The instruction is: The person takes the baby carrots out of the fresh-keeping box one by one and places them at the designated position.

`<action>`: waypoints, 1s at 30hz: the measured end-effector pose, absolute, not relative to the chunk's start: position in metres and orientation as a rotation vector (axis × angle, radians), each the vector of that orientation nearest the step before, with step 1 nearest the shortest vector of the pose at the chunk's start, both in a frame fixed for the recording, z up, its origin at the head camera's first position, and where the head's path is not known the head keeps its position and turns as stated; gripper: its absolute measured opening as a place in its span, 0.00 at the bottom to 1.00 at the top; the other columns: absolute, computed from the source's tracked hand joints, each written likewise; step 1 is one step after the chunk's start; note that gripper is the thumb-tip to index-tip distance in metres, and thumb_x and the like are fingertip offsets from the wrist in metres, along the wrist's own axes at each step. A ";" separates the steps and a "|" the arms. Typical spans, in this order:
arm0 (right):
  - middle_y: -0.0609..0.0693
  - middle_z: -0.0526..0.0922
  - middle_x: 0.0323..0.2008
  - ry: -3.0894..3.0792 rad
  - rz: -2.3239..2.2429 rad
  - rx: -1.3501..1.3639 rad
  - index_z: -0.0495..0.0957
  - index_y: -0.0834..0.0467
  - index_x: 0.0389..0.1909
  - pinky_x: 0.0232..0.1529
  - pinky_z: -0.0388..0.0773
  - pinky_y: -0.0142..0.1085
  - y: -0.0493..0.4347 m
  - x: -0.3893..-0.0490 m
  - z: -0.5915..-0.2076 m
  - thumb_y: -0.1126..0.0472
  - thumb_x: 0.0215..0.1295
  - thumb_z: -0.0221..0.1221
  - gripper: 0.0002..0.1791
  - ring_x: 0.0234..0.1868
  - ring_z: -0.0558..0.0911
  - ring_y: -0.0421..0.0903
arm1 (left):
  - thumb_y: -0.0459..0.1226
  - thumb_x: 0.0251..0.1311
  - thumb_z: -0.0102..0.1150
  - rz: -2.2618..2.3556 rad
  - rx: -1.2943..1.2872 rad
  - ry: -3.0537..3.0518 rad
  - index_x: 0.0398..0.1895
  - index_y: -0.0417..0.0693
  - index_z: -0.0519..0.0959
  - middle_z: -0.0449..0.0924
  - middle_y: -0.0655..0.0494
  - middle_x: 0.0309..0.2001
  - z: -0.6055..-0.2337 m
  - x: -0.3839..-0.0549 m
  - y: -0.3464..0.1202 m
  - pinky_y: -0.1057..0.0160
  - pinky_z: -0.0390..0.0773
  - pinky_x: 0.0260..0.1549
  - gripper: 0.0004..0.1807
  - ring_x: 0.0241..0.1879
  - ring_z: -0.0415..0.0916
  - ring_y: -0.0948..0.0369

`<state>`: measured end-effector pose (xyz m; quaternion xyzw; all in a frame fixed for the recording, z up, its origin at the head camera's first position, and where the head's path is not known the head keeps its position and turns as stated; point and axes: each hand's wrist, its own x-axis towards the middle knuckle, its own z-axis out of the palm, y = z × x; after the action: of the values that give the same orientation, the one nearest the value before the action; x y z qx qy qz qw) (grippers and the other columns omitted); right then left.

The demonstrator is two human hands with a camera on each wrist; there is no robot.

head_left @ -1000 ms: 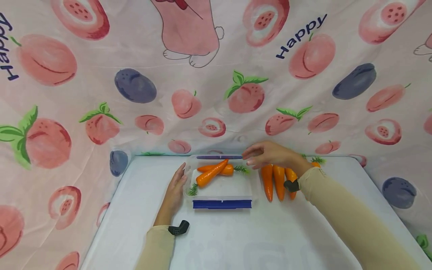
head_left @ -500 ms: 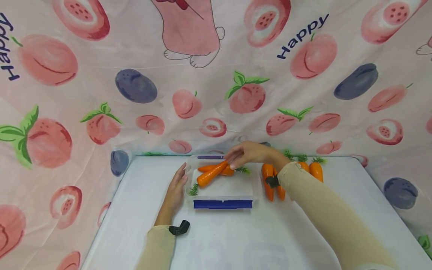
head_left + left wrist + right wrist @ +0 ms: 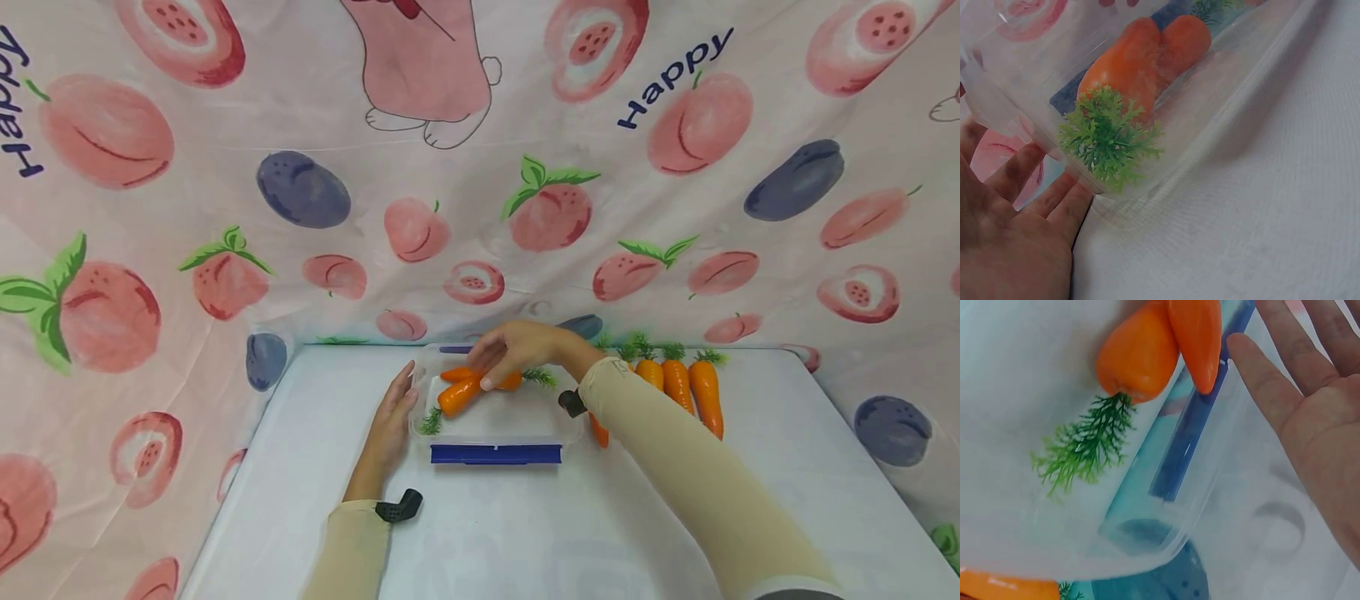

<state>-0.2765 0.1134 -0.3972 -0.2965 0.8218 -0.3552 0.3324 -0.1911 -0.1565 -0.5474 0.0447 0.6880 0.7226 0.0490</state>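
Observation:
Two orange carrots with green tops lie crossed inside a clear plastic box (image 3: 525,439) with blue latches. The upper carrot (image 3: 456,400) slants across the lower carrot (image 3: 512,381). My right hand (image 3: 525,346) is over them, covering the upper carrot's tip in the head view. In the right wrist view, that hand (image 3: 1325,419) has its fingers spread, and a gap shows between it and the carrot tip (image 3: 1196,350). At the box's left wall rests my left hand (image 3: 390,421); the left wrist view shows its fingers (image 3: 1054,200) extended against the plastic.
Several more carrots (image 3: 677,383) lie in a row right of the box, partly behind the right sleeve (image 3: 667,442). A fruit-printed cloth (image 3: 465,208) hangs behind the white table (image 3: 480,533). A blue latch flap (image 3: 495,454) hangs at the box's front.
My right hand has moved left, from the box's back right corner to over the crossed carrots. The left hand has stayed at the box wall. The carrots have not visibly moved.

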 end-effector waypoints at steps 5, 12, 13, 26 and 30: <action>0.52 0.84 0.60 2.187 -0.866 -0.825 0.82 0.55 0.59 0.67 0.77 0.44 0.100 -0.280 -0.404 0.52 0.57 0.74 0.29 0.62 0.82 0.50 | 0.49 0.79 0.44 2.190 0.115 2.100 0.81 0.66 0.57 0.54 0.52 0.81 -0.548 -0.190 -0.157 0.43 0.46 0.80 0.29 0.81 0.49 0.51; 0.46 0.84 0.60 2.272 -0.742 -0.889 0.84 0.50 0.58 0.69 0.74 0.47 0.085 -0.284 -0.414 0.49 0.56 0.75 0.28 0.64 0.80 0.48 | 0.49 0.79 0.44 2.209 0.128 2.069 0.80 0.67 0.57 0.53 0.52 0.81 -0.548 -0.189 -0.157 0.43 0.45 0.80 0.29 0.81 0.47 0.50; 0.46 0.84 0.60 2.279 -0.733 -0.885 0.83 0.51 0.58 0.69 0.74 0.48 0.084 -0.284 -0.415 0.49 0.56 0.75 0.29 0.65 0.79 0.48 | 0.48 0.79 0.44 2.210 0.127 2.067 0.80 0.67 0.57 0.53 0.52 0.81 -0.548 -0.189 -0.157 0.43 0.45 0.80 0.29 0.81 0.47 0.50; 0.47 0.87 0.55 2.367 -0.593 -0.860 0.84 0.54 0.57 0.67 0.76 0.42 0.064 -0.285 -0.427 0.50 0.53 0.78 0.30 0.57 0.82 0.45 | 0.43 0.80 0.42 2.242 0.140 2.039 0.81 0.64 0.56 0.52 0.48 0.82 -0.546 -0.191 -0.156 0.42 0.48 0.79 0.29 0.81 0.48 0.48; 0.41 0.87 0.49 2.420 -0.450 -0.859 0.86 0.51 0.56 0.63 0.77 0.37 0.058 -0.284 -0.434 0.51 0.52 0.78 0.28 0.53 0.80 0.42 | 0.43 0.80 0.42 2.269 0.147 2.009 0.81 0.63 0.56 0.52 0.48 0.81 -0.547 -0.192 -0.156 0.43 0.49 0.79 0.29 0.81 0.49 0.48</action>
<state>-0.2844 0.0577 -0.4337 -0.3177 0.8952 -0.1666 0.2643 -0.1915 -0.1555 -0.5467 0.0484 0.6612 0.7467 0.0537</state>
